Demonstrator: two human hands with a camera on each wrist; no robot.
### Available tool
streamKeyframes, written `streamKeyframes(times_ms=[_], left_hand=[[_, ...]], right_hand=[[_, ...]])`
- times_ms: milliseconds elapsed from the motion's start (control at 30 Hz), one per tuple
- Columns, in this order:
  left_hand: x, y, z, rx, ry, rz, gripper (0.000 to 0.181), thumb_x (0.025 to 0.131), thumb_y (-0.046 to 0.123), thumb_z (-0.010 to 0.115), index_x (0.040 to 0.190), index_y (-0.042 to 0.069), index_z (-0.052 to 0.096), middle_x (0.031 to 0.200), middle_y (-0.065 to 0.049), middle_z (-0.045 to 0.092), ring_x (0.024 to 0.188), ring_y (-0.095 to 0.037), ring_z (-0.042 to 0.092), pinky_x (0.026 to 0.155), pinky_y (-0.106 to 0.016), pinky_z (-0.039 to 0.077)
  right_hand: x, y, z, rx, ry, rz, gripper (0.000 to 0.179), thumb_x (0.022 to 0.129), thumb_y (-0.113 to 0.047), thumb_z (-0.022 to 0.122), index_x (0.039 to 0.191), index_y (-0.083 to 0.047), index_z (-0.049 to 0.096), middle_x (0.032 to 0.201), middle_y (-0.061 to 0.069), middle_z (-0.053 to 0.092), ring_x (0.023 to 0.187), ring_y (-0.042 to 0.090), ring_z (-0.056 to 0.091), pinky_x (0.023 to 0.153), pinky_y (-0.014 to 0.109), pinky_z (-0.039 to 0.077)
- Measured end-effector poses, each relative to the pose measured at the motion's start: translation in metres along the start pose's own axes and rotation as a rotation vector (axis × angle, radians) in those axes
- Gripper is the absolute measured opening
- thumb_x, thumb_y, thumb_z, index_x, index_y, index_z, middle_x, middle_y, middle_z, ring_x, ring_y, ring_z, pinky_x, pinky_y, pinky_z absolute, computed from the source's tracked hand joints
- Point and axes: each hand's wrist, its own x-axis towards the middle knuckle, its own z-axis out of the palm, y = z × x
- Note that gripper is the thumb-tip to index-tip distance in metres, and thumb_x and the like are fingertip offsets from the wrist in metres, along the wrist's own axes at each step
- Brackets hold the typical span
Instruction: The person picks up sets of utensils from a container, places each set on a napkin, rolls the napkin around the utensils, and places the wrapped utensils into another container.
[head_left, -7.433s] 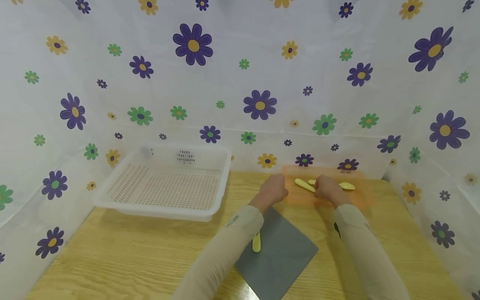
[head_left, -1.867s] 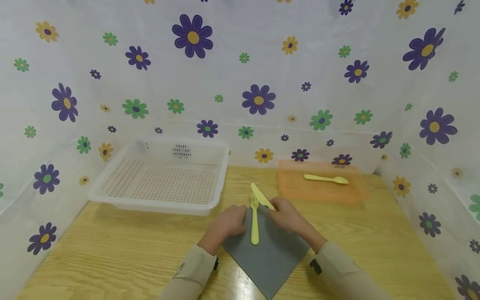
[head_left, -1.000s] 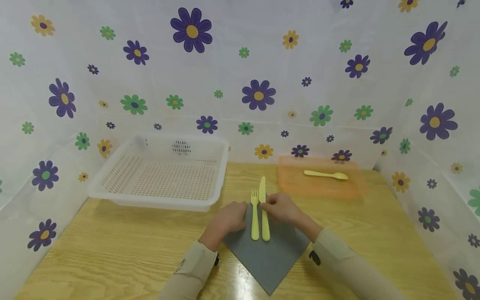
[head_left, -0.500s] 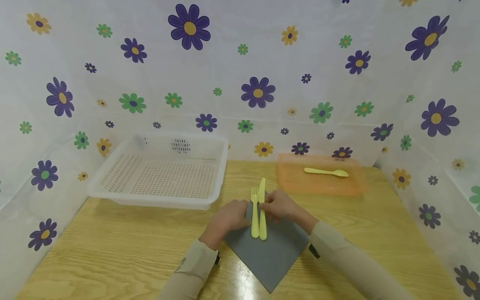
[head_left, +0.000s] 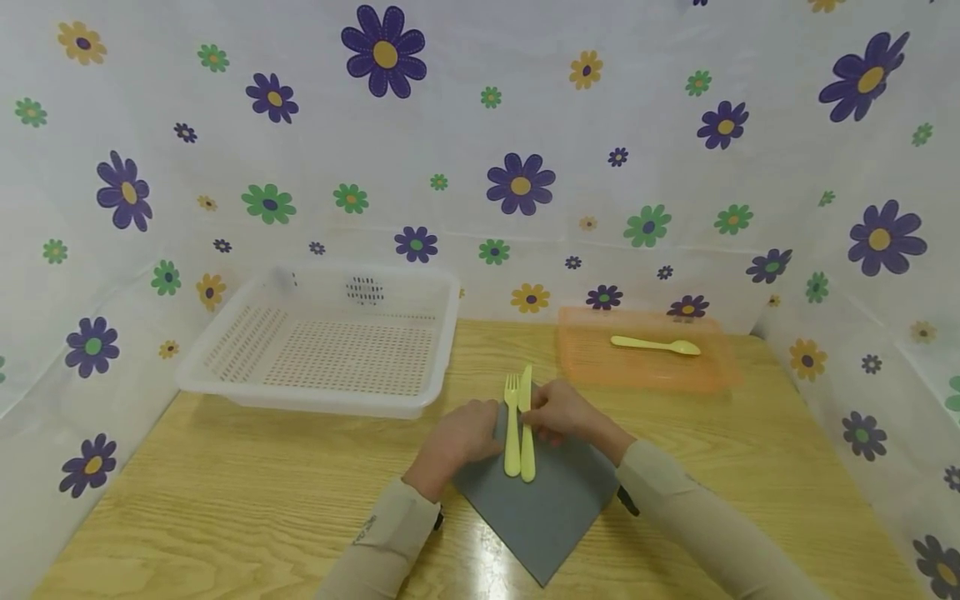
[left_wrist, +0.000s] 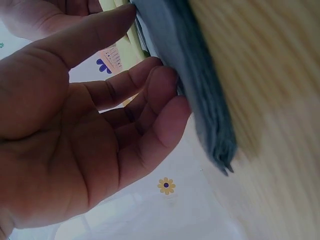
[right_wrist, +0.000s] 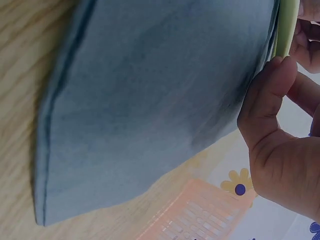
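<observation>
Right hand [head_left: 562, 410] — fingers pinching knife [head_left: 528, 458]; left hand [head_left: 463, 435] — fingers parted, touching grey cloth [head_left: 543, 517]; fork [head_left: 512, 437] beside knife; spoon [head_left: 658, 344] in orange tray [head_left: 645, 375].

Lane ahead: between basket [head_left: 348, 354] and tray [head_left: 637, 373] | Blocked: fork [head_left: 512, 437] and knife [head_left: 528, 457] separate my left hand [head_left: 461, 437] and right hand [head_left: 564, 410] (tight squeeze) | Room: table [head_left: 247, 492] leftward

Flower-printed white sheeting [head_left: 450, 125] backs a wood-grain tabletop [head_left: 247, 492].
</observation>
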Motion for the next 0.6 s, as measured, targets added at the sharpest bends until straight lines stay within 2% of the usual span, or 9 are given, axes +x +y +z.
streamKeyframes(times_ms=[233,400,600], left_hand=[[-0.0005,0.0009,0.0013,0.025,0.021,0.003,0.034,0.087,0.018,0.075,0.111,-0.001,0.061,0.088,-0.010,0.063,0.072,-0.018,0.055,0.065,-0.037,0.051],[-0.0005,0.0029,0.0022,0.041,0.031,0.000,0.040,0.087,0.018,0.075,0.117,-0.003,0.060,0.096,-0.014,0.065,0.076,-0.019,0.056,0.068,-0.039,0.053],[-0.0008,0.0054,0.0030,0.045,0.034,-0.008,0.034,0.087,0.017,0.075,0.110,-0.003,0.060,0.091,-0.013,0.063,0.072,-0.019,0.054,0.063,-0.037,0.051]], right_hand=[[0.0016,0.0025,0.0016,0.027,0.010,0.027,0.012,0.089,-0.008,0.070,0.089,0.004,0.067,0.066,0.009,0.065,0.050,0.014,0.060,0.048,0.029,0.053],[0.0018,0.0045,0.0026,0.044,0.025,0.039,0.024,0.089,-0.007,0.071,0.105,0.009,0.064,0.068,0.010,0.066,0.051,0.015,0.061,0.048,0.030,0.054],[0.0007,0.0050,0.0042,0.060,0.043,0.049,0.037,0.088,-0.006,0.071,0.116,0.013,0.057,0.069,0.011,0.066,0.050,0.016,0.062,0.048,0.032,0.055]])
